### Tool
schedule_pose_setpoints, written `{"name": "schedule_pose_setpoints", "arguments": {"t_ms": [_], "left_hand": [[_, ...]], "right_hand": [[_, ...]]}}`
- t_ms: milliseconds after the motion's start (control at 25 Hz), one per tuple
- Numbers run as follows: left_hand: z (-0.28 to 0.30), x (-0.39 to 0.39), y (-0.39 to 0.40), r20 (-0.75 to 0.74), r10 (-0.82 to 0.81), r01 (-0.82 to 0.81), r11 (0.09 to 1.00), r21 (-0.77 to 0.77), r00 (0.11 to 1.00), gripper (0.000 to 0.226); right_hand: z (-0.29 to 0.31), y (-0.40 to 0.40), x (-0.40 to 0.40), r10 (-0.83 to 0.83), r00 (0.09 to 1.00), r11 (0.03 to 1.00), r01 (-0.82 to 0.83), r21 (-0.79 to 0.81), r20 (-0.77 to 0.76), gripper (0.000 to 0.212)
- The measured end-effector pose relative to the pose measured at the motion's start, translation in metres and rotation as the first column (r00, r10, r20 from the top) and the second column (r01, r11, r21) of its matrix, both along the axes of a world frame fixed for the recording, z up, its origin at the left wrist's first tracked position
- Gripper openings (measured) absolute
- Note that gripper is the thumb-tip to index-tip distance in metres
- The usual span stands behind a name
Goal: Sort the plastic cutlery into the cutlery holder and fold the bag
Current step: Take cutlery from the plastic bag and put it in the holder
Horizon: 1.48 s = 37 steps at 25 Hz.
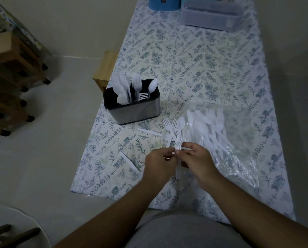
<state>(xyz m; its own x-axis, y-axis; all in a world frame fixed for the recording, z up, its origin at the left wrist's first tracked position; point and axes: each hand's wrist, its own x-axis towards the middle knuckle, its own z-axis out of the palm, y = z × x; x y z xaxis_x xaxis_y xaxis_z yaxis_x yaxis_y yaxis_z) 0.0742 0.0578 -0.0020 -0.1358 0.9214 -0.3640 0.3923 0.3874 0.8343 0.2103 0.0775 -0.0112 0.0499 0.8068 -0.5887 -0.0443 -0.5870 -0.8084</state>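
White plastic cutlery, part-sorted; small bundle in hand.

We hold a bunch of white plastic forks and spoons (177, 138) pinched between left hand (158, 162) and right hand (197, 161), fingers closed round the handles. Black-rimmed steel cutlery holder (131, 111) stands at 10 o'clock, partly filled; loose white cutlery heap (207, 126) lies on the clear crinkled plastic bag (239, 158) at 2 o'clock. We judge it best to separate by type first, then drop handles-down into matching compartments.

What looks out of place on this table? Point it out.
One fork in the cutlery holder sits lower than the upright ones, tines pointing sideways. Two loose white strips lie on the tablecloth left of the hands, apart from the cutlery pile on the bag.
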Motion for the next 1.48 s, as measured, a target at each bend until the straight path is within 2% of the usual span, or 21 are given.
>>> {"name": "schedule_pose_setpoints", "arguments": {"t_ms": [80,200,280,360,480,640,760,840,960,1080,1200,1280,1360,1480], "left_hand": [[-0.002,-0.001,0.006,0.047,0.005,-0.003,0.999,-0.052,0.999,0.026],[-0.003,-0.003,0.020,0.078,-0.005,0.016,0.990,-0.142,0.997,0.025],[-0.002,-0.002,0.036,-0.020,-0.020,0.017,0.993,-0.120,1.000,0.013],[0.002,0.002,0.057,-0.110,0.040,-0.049,0.995,-0.088,0.993,0.005],[-0.005,0.011,0.083,-0.204,0.065,-0.081,0.994,-0.070,0.977,0.022],[-0.015,0.015,0.088,-0.303,-0.005,-0.028,0.994,-0.103,0.953,0.025],[-0.012,0.003,0.077,-0.251,-0.003,-0.016,0.997,-0.075,0.968,0.013],[-0.009,-0.007,0.067,-0.183,-0.026,0.016,0.998,-0.056,0.983,0.013],[-0.011,-0.008,0.046,0.016,-0.055,0.055,0.997,-0.059,0.998,0.015],[-0.018,-0.006,0.032,0.162,0.001,0.006,0.999,-0.044,0.987,0.018],[-0.020,-0.009,0.030,0.221,0.005,0.014,0.996,-0.087,0.975,0.026],[-0.021,-0.007,0.032,0.203,-0.010,0.032,0.994,-0.102,0.979,0.023],[-0.022,-0.003,0.032,0.156,-0.028,0.039,0.997,-0.067,0.987,0.021],[-0.024,0.001,0.028,0.165,-0.059,0.061,0.998,-0.009,0.985,0.020]], "right_hand": [[0.000,0.003,0.002,0.034,0.999,0.999,-0.034,-0.029,-0.010,0.036],[0.003,0.005,0.009,0.074,0.997,0.997,-0.073,-0.040,0.006,0.020],[0.002,0.006,0.012,0.047,0.998,0.999,-0.046,-0.016,0.049,0.012],[0.001,0.008,0.014,0.002,0.998,1.000,-0.002,-0.004,0.067,0.010],[0.001,0.010,0.018,-0.020,0.998,1.000,0.020,-0.007,0.053,0.011],[-0.002,0.012,0.021,-0.041,0.999,0.999,0.041,-0.008,0.029,0.017],[-0.005,0.014,0.020,-0.041,0.998,0.999,0.042,-0.017,0.038,0.021],[-0.005,0.016,0.018,-0.025,0.999,1.000,0.025,-0.014,0.027,0.022],[-0.002,0.015,0.011,0.025,0.998,1.000,-0.025,0.007,-0.056,0.021],[0.000,0.012,0.007,0.065,0.995,0.998,-0.063,0.025,-0.069,0.024],[-0.002,0.011,0.009,0.061,0.997,0.998,-0.061,0.008,-0.041,0.023],[-0.001,0.009,0.011,0.041,0.998,0.999,-0.042,-0.023,-0.053,0.021],[-0.002,0.007,0.011,0.034,0.997,0.998,-0.037,-0.045,-0.066,0.020],[-0.006,0.004,0.014,0.020,0.996,0.996,-0.027,-0.080,-0.084,0.020]]}}
